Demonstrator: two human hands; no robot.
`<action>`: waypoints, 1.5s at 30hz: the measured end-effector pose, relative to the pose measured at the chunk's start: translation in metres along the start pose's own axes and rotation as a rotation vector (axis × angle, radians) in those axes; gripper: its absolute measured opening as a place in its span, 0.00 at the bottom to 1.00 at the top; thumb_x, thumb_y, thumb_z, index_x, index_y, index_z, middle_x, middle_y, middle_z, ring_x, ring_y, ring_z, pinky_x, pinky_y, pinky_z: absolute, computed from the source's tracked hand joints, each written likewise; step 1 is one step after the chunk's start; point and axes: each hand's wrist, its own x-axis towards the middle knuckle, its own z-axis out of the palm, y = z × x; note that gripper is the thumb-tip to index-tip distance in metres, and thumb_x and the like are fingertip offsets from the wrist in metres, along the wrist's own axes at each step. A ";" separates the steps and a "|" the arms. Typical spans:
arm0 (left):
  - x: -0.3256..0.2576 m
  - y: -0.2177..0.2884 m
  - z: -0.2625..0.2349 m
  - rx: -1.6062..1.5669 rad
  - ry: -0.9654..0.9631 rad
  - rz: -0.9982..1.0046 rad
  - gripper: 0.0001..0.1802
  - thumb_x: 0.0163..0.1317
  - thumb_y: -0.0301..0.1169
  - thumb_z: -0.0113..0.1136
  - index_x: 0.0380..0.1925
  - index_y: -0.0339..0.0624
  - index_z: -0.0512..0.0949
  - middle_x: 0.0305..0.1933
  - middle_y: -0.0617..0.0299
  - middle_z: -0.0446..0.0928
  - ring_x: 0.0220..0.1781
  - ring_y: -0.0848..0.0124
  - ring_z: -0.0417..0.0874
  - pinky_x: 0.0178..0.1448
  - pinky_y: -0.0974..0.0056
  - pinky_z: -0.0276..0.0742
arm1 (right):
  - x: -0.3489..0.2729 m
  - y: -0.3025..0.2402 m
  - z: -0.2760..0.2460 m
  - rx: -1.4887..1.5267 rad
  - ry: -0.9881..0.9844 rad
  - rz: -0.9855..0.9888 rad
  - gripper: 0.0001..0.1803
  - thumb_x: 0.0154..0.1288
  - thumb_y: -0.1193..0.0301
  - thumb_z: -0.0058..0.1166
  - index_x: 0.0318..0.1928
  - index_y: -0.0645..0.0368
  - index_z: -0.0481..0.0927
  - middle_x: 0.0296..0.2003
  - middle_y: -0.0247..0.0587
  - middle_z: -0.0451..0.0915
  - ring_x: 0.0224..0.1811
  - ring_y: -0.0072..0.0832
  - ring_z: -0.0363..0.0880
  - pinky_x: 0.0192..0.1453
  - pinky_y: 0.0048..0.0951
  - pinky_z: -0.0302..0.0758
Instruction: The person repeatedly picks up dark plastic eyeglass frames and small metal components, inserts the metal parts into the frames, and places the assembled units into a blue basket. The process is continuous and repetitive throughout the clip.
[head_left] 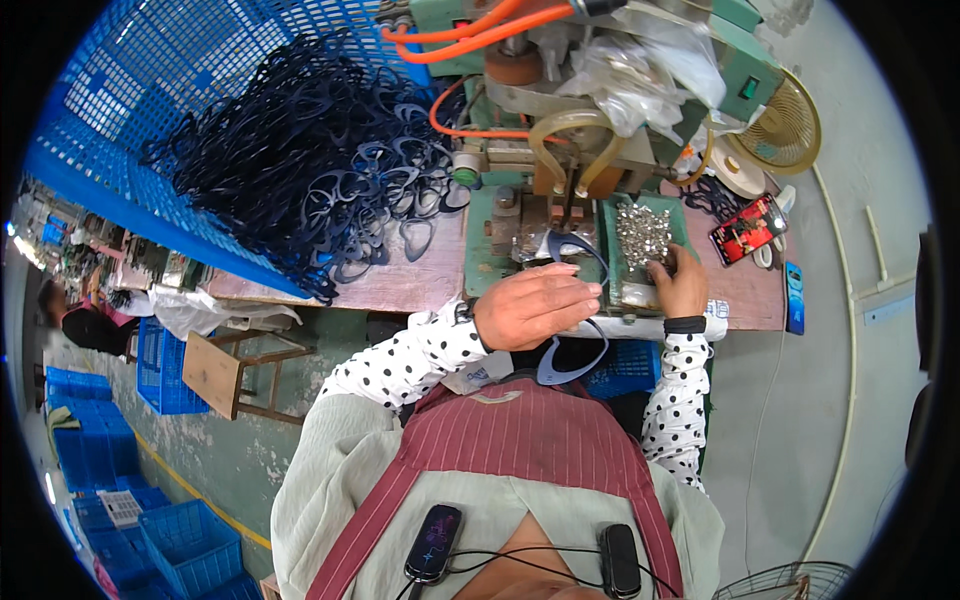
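Note:
My left hand (537, 307) is closed on a dark blue strap with loop-shaped ends. One loop of the strap (562, 375) hangs below my fingers, and the other end reaches up to the work point of a green bench press (485, 235). My right hand (684, 287) is at the right edge of a green tray (632, 296) heaped with small shiny metal pieces (642, 235). Its thumb and fingers are bent together beside the heap; anything between the fingertips is too small to make out.
A large blue basket (150, 215) full of dark blue straps (300, 150) spills onto the table at left. Orange hoses (470, 40) and plastic bags hang on the press. A phone (748, 230), a fan (790, 120) and a wooden stool (215, 375) surround the bench. Another person sits far left.

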 end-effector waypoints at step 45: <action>-0.001 0.009 -0.035 0.481 0.122 -0.134 0.20 0.51 0.26 0.60 0.48 0.47 0.80 0.38 0.68 0.81 0.39 0.72 0.80 0.57 0.54 0.67 | 0.010 -0.126 -0.038 0.937 -0.125 0.051 0.09 0.56 0.78 0.62 0.40 0.62 0.86 0.33 0.31 0.83 0.29 0.13 0.72 0.31 0.17 0.66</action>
